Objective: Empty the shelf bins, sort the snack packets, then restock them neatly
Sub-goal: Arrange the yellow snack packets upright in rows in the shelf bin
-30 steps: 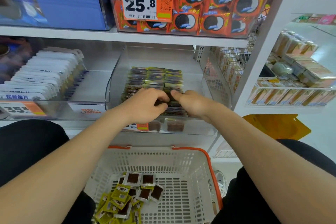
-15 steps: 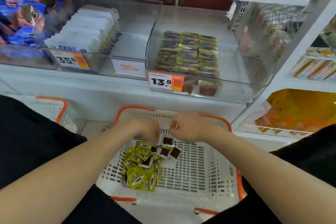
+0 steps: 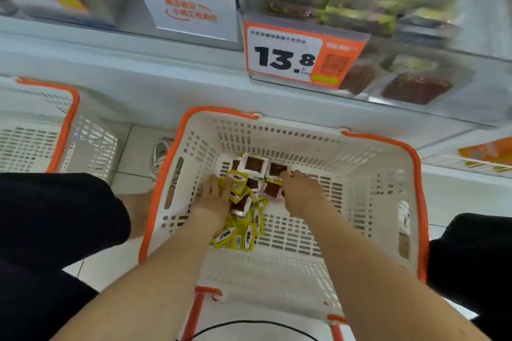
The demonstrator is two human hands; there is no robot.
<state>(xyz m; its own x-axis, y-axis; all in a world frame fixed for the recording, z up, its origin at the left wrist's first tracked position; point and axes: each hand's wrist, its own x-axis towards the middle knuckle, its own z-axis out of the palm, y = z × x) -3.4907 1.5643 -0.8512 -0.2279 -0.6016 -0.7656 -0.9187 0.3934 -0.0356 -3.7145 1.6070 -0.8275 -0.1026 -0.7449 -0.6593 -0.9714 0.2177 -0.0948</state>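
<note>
Snack packets, small yellow and brown-windowed squares (image 3: 243,238), lie heaped on the left half of the white slotted plastic basket with the orange rim (image 3: 419,216). Both grips, a second ago up in the clear plastic shelf bin (image 3: 484,97), have come down onto the heap. The left grip (image 3: 216,196) is released, fingers flat on yellow packets; whether the right grip (image 3: 302,191) grasps anything I cannot tell. Rows remain in the bin, so emptying is unfinished. The basket's right side and near edge offer open room.

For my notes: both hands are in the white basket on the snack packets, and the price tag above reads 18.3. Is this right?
No: the head view shows the price tag reading 13.8. The left hand and right hand are in the basket on the snack packets.
</note>
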